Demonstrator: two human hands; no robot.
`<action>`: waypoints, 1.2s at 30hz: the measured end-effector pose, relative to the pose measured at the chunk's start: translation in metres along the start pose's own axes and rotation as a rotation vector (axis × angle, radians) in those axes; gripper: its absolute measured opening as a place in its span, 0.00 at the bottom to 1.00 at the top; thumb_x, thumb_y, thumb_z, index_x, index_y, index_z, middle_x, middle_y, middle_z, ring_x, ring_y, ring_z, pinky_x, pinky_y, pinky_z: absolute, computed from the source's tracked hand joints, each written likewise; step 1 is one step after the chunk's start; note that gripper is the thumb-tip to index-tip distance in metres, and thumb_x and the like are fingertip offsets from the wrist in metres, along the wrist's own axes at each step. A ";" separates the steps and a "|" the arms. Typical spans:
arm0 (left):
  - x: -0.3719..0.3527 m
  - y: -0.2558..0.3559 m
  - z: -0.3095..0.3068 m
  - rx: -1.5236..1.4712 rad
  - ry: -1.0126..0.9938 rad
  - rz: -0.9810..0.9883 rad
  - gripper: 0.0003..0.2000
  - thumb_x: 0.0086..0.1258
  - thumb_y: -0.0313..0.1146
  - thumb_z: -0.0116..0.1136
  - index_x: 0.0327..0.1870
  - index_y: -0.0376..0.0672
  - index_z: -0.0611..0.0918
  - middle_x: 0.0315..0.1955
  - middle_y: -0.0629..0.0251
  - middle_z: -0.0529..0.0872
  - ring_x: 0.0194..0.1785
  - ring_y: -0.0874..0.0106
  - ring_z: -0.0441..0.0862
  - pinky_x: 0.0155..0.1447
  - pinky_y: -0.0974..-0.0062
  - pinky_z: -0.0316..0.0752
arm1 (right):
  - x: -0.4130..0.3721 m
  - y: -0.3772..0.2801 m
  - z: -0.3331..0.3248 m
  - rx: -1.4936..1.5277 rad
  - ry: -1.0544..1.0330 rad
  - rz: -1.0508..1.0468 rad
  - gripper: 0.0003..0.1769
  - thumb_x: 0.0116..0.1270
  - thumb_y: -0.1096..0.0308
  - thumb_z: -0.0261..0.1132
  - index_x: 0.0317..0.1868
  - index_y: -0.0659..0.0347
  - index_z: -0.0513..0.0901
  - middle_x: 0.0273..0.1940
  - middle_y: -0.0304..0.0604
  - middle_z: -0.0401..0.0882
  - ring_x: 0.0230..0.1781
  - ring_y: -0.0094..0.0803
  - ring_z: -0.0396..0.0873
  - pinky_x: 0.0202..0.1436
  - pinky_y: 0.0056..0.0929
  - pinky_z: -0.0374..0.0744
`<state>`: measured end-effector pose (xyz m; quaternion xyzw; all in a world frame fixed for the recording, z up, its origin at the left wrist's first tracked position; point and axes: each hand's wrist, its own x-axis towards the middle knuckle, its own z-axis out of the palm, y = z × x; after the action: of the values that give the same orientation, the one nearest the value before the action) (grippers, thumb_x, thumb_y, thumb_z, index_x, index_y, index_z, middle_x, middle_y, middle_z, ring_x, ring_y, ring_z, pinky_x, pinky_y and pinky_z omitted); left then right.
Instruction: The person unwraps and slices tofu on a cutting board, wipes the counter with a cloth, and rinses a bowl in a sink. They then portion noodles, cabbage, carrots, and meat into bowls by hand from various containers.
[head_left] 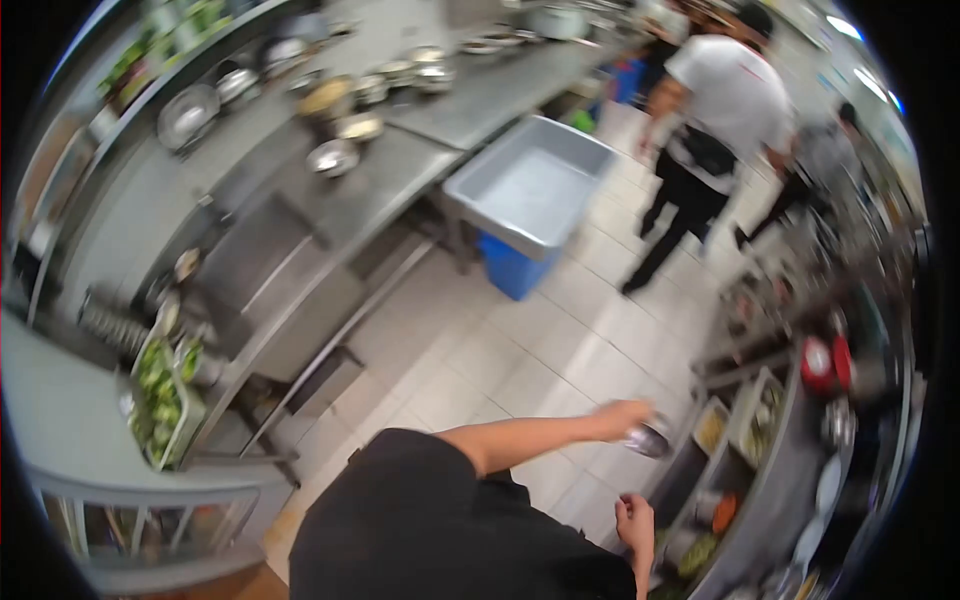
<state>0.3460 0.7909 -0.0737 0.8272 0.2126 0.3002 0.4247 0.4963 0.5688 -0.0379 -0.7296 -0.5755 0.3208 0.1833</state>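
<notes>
Kitchen, counter edge — left hand grips bowl over tubs, likely for scooping; right hand curled, hold unclear.

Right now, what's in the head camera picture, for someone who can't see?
The person's left hand grips a shiny metal cup beside a steel counter of food tubs; the right hand is below. Farther off, a person in a white shirt stands on pale floor tiles.
</notes>
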 end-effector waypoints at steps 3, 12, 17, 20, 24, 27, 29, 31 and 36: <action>-0.168 -0.004 -0.246 0.136 0.426 -0.678 0.11 0.59 0.31 0.60 0.41 0.41 0.85 0.40 0.53 0.84 0.47 0.56 0.82 0.51 0.62 0.75 | 0.140 -0.120 0.035 -0.058 -0.298 -0.371 0.11 0.65 0.66 0.64 0.41 0.66 0.83 0.37 0.54 0.84 0.34 0.47 0.83 0.41 0.39 0.80; -0.558 0.112 -0.506 0.535 2.022 -0.778 0.11 0.63 0.20 0.53 0.46 0.33 0.78 0.37 0.59 0.85 0.32 0.73 0.84 0.28 0.77 0.79 | 0.440 -0.505 0.176 0.098 -0.251 -0.951 0.13 0.61 0.68 0.65 0.44 0.65 0.83 0.40 0.55 0.82 0.40 0.49 0.81 0.43 0.39 0.79; -0.535 0.063 -0.539 0.262 2.161 -0.835 0.12 0.62 0.20 0.53 0.47 0.32 0.77 0.37 0.60 0.84 0.33 0.71 0.84 0.30 0.76 0.82 | 0.602 -0.774 0.301 0.092 -0.179 -1.300 0.23 0.59 0.65 0.70 0.56 0.57 0.80 0.51 0.54 0.79 0.51 0.53 0.76 0.57 0.43 0.75; -0.493 0.000 -0.583 0.025 2.056 -0.952 0.12 0.64 0.23 0.55 0.48 0.33 0.78 0.38 0.60 0.85 0.36 0.71 0.85 0.33 0.75 0.84 | 0.670 -0.918 0.353 -0.077 -0.154 -1.460 0.26 0.60 0.68 0.68 0.60 0.55 0.79 0.54 0.57 0.77 0.51 0.57 0.76 0.57 0.45 0.75; -0.430 -0.093 -0.697 -0.286 1.970 -0.788 0.12 0.68 0.23 0.54 0.51 0.32 0.79 0.44 0.58 0.85 0.41 0.71 0.85 0.39 0.72 0.84 | 0.709 -1.008 0.415 -0.607 -0.221 -1.265 0.39 0.58 0.53 0.68 0.71 0.39 0.67 0.65 0.57 0.70 0.69 0.51 0.64 0.71 0.48 0.63; -0.381 -0.134 -0.786 -0.382 1.941 -0.654 0.08 0.68 0.25 0.56 0.45 0.31 0.79 0.39 0.59 0.84 0.36 0.72 0.83 0.39 0.72 0.85 | 0.710 -1.022 0.431 -0.829 -0.257 -1.149 0.43 0.56 0.50 0.67 0.73 0.28 0.62 0.72 0.56 0.59 0.72 0.58 0.59 0.72 0.48 0.64; -0.369 -0.169 -0.826 -0.368 1.893 -0.680 0.07 0.67 0.26 0.59 0.41 0.31 0.77 0.34 0.60 0.81 0.35 0.71 0.83 0.39 0.72 0.85 | 0.725 -1.017 0.442 -0.823 -0.271 -1.203 0.42 0.55 0.52 0.67 0.72 0.25 0.64 0.76 0.59 0.50 0.69 0.68 0.60 0.66 0.47 0.74; -0.343 -0.181 -0.861 -0.448 1.820 -0.715 0.08 0.66 0.26 0.60 0.38 0.31 0.76 0.33 0.61 0.78 0.34 0.71 0.82 0.41 0.72 0.85 | 0.728 -1.019 0.435 -0.819 -0.333 -1.186 0.40 0.55 0.54 0.67 0.70 0.28 0.67 0.73 0.59 0.56 0.69 0.66 0.61 0.65 0.50 0.73; -0.302 -0.195 -0.895 -0.563 1.768 -0.676 0.08 0.66 0.27 0.60 0.39 0.31 0.77 0.34 0.61 0.79 0.35 0.71 0.82 0.42 0.71 0.85 | 0.731 -1.017 0.416 -0.734 -0.432 -1.144 0.28 0.57 0.59 0.66 0.61 0.41 0.79 0.50 0.58 0.80 0.54 0.46 0.79 0.72 0.45 0.63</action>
<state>-0.4995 1.2293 0.0793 0.0696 0.5994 0.7127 0.3577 -0.4243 1.5009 0.1195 -0.2479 -0.9624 0.0974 -0.0526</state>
